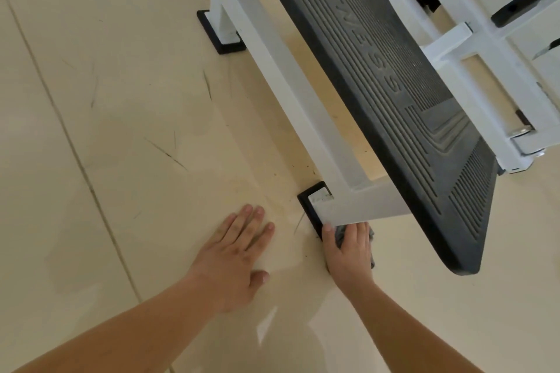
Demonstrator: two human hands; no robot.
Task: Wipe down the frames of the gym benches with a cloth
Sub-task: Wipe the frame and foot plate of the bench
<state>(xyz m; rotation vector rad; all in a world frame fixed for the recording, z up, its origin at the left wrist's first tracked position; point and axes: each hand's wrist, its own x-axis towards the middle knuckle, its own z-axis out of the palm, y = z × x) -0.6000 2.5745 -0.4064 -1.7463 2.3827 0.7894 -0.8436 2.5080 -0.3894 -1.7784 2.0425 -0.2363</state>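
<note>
Fingers (362, 232) curled round the grey cloth (340, 235), our right hand (348, 256) presses it to the white frame (363, 209) near its foot — left hand (239, 254) flat on the floor (121, 130); most rails, we reckon, remain.

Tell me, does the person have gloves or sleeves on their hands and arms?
No. The left hand and the right hand are bare, with no gloves, rings or watch. The left forearm and the right forearm are uncovered too; no sleeve shows anywhere in the view.
</note>
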